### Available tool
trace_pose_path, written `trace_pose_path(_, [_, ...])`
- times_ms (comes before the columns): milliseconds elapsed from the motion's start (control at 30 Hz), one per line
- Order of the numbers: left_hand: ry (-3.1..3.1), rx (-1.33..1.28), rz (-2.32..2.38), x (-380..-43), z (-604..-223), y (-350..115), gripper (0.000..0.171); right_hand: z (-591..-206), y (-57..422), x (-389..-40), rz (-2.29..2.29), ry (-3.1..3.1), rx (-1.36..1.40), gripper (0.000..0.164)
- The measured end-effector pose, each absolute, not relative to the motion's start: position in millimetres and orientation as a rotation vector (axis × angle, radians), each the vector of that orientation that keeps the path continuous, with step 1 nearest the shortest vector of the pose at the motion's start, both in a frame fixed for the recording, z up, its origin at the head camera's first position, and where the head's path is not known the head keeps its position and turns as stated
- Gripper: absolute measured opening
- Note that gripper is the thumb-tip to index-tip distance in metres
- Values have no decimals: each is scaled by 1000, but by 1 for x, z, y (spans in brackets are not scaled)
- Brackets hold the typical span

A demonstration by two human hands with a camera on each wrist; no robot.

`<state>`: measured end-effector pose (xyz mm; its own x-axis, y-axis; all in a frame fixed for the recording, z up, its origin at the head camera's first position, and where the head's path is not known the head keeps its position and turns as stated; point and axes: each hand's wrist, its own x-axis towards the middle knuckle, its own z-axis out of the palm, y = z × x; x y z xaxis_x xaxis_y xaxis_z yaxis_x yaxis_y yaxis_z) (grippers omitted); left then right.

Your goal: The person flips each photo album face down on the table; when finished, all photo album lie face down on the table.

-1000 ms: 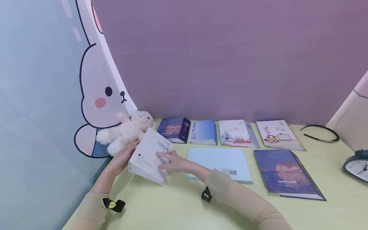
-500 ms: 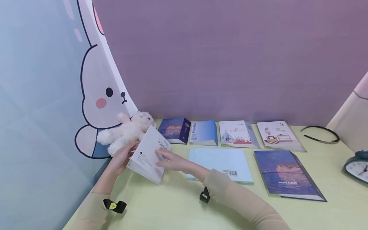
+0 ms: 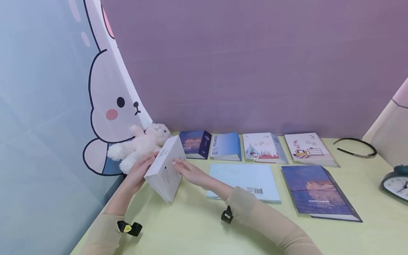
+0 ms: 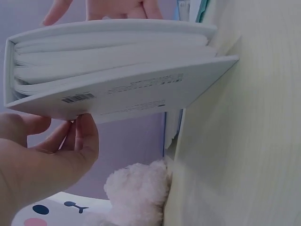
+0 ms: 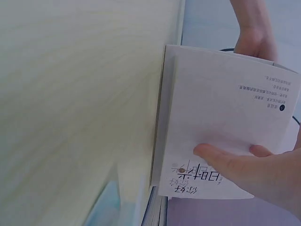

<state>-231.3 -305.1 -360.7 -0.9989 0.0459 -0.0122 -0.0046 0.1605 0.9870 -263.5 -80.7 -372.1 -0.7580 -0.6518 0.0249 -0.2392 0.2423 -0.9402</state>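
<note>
A thick white photo album (image 3: 170, 170) stands tilted on its opening edge, spine up, its covers slightly apart at the table side. Inner pages (image 4: 108, 56) show from its end in the left wrist view. My left hand (image 3: 138, 173) touches the back cover with bent fingertips, thumb (image 4: 37, 123) apart from them. From the other side my right hand (image 3: 192, 173) presses the front cover, where thumb (image 5: 211, 153) and one finger lie near large printed characters. The left fingertips are hidden behind the album in the head view.
A white plush toy (image 3: 140, 147) sits just behind the left hand. Several albums line the back, among them a blue one (image 3: 225, 147). Nearer lie a pale blue album (image 3: 240, 179) and a purple one (image 3: 318, 191). A headband (image 3: 357, 154) and a clock (image 3: 395, 184) are at the right.
The white album has swung up from a leaning pose, its front cover turning to the right and its spine coming into view. Both hands stay on it.
</note>
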Motion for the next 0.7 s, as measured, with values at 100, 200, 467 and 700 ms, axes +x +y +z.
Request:
trace_pose_path(100, [2349,95,2011,-233,-363,-305,59,-371,-82,-263,-1570,2144,-774,55])
trace_pose_path(200, [2322,110,2030,-233,-365,-305,59,-371,-83,-263,-1605,2146,-744,54])
trace_pose_path(467, [2232,127,1987,-233,-367,-300,57,-373,-87,-264,-1813,2018,-578,54])
trace_pose_path(700, [2220,187,1846,-235,-373,-301,59,-372,-83,-265,-1889,1900,-553,49])
